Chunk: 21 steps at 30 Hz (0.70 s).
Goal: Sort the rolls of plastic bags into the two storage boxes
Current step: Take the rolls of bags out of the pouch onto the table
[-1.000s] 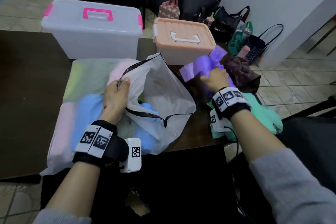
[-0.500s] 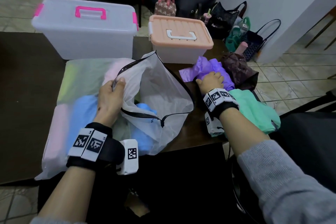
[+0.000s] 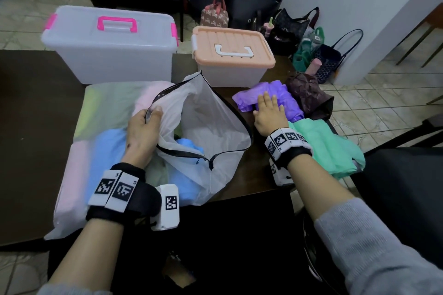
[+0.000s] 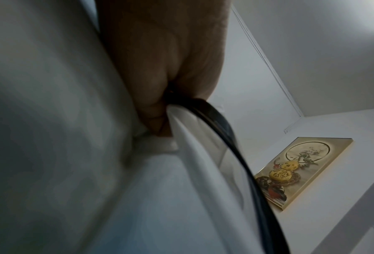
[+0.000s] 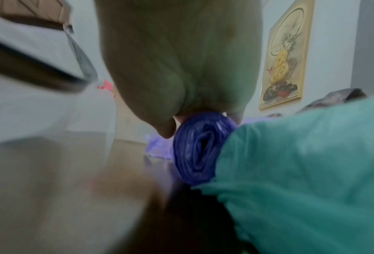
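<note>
the left hand (image 3: 141,127) pinches the black-edged rim of the white zip bag (image 3: 211,127) at mid-frame, thumb on top, holding its mouth open. the right hand (image 3: 268,112) lies flat, fingers straight and slightly spread, on the purple roll (image 3: 285,96) right of centre, beside the green roll (image 3: 330,148). both boxes, the clear box (image 3: 107,55) and the peach box (image 3: 232,60) in the upper frame, are lidded. best to press the loose purple tail snug, curl the fingers round the roll, then unlatch a lid first.
</note>
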Available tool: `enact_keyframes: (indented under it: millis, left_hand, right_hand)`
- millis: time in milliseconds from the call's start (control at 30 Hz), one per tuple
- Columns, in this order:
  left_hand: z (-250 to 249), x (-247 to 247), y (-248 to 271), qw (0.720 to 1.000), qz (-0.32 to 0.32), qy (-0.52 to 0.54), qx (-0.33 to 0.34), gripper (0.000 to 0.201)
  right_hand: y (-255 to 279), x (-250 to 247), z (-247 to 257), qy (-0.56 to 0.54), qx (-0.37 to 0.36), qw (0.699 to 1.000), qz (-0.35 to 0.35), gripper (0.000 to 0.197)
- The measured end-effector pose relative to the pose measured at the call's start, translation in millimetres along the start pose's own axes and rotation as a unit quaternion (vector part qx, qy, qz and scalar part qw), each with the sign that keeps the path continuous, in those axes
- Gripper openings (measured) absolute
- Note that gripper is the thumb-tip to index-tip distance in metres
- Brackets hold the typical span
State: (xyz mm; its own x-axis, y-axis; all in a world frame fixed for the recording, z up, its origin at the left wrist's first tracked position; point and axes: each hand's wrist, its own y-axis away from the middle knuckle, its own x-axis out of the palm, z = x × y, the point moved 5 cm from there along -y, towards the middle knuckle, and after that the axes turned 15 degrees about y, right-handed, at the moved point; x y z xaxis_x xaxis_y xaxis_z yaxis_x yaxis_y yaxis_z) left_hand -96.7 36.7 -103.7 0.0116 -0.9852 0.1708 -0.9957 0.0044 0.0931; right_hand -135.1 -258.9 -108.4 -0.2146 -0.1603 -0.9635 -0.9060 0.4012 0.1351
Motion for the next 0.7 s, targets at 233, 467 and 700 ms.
enact_keyframes:
  millis: [233,467,700]
  left_hand:
    - [-4,1,4,0.999,-0.003,-0.041,-0.005,0.028]
    - [-19,-4,9,0.995,-0.011,-0.095,-0.017,0.035]
    - [-43,-83,15,0.925,-0.205,-0.319,-0.004,0.049]
  right_hand:
    - [83,13,15,-0.149,-0.017,0.988,-0.034,0.05]
    - [121,63,12,-0.15,0.001,0.987,0.062,0.057]
    - [122,66,15,-0.143,-0.004,0.987,0.07,0.06]
